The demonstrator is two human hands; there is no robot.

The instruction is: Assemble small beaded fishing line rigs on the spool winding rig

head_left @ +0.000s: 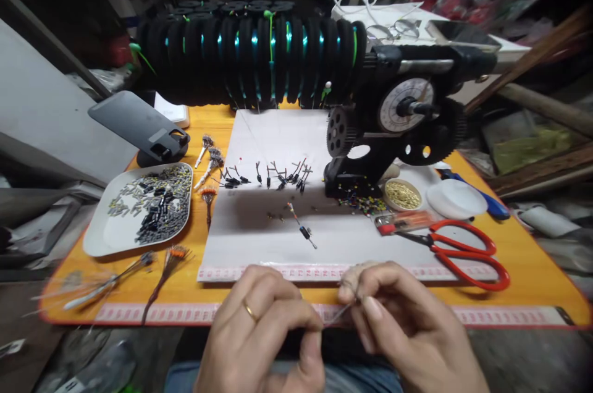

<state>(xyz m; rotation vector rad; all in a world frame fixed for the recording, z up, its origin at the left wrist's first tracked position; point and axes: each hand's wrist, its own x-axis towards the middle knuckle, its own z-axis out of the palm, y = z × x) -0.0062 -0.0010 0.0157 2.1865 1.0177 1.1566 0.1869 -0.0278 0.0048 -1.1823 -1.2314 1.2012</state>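
Note:
My left hand [269, 331], with a gold ring on one finger, is closed in a pinch at the front edge of the table. Beside it my right hand [398, 319] pinches a thin line [343, 314], which stretches across the gap between both hands and looks looped at the right fingertips. Just beyond, on a white board [259, 226], lies a small assembly with a black barrel-like piece [304, 232] and a coloured tip. Farther back, several similar small black pieces [282, 181] with wire-like ends lie in a row.
A black geared machine [361, 90] with a dial and ribbed spools spans the back. On the left are a white tray [92, 238] of small parts and a phone stand [148, 127]. Red-handled scissors [463, 251], a bowl of gold bits [403, 195] and coloured beads [365, 202] lie right.

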